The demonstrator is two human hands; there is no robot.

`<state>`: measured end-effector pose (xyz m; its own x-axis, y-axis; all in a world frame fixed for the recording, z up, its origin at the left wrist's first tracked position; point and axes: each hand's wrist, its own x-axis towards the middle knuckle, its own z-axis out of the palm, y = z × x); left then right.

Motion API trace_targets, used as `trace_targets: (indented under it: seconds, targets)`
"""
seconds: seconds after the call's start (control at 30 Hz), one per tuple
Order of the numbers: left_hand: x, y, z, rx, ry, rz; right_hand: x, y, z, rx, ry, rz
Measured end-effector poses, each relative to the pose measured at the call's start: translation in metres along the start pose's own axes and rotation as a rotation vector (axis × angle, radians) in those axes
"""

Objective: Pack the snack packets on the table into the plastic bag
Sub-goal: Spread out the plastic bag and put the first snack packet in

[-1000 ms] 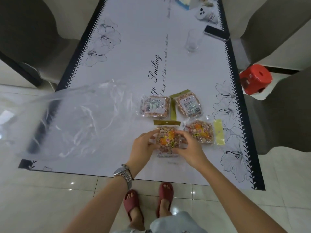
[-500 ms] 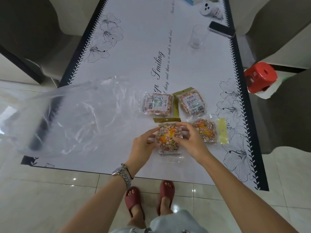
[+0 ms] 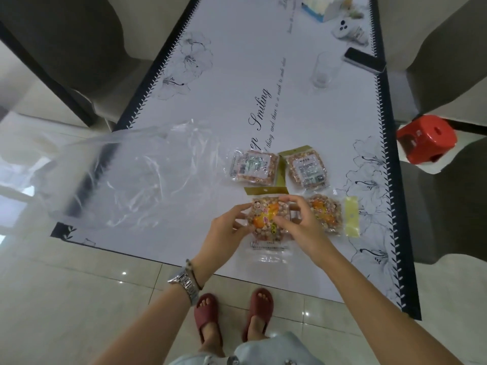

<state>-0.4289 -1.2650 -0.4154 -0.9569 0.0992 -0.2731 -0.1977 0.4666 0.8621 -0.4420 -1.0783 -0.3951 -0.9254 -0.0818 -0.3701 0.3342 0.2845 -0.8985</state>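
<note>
Snack packets, four in all, were laid near the table's [image 3: 303, 122] front edge, and the nearest packet [image 3: 266, 219] was pinched at both sides by the left hand [image 3: 226, 229] and right hand [image 3: 303, 225], fingers curled on its edges. It was judged light, lumpy and slick, best gripped by its flat sealed margins. Just left, the plastic bag [image 3: 126, 177] was spread out, limp and crinkled.

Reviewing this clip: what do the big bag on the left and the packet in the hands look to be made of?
Plastic bag: thin clear film, probably polyethylene; glossy creases, table edge visible through it.
Held snack packet: clear plastic pouch, printed front, contents visible; its gold header strip looks like matte card or foil, unclear which. Both hands, left hand and right hand, grip it.
</note>
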Motion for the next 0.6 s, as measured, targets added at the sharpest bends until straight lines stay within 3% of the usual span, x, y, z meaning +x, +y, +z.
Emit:
trace_targets:
  seconds: [0.37,0.6]
  targets:
    - [-0.041,0.032,-0.061,0.324,0.317,0.052,-0.011,-0.071,-0.018,0.031,-0.189,-0.153]
    - [-0.083,0.041,-0.13,0.581,0.559,0.063,-0.011,-0.112,0.018,-0.002,-0.316,-0.229]
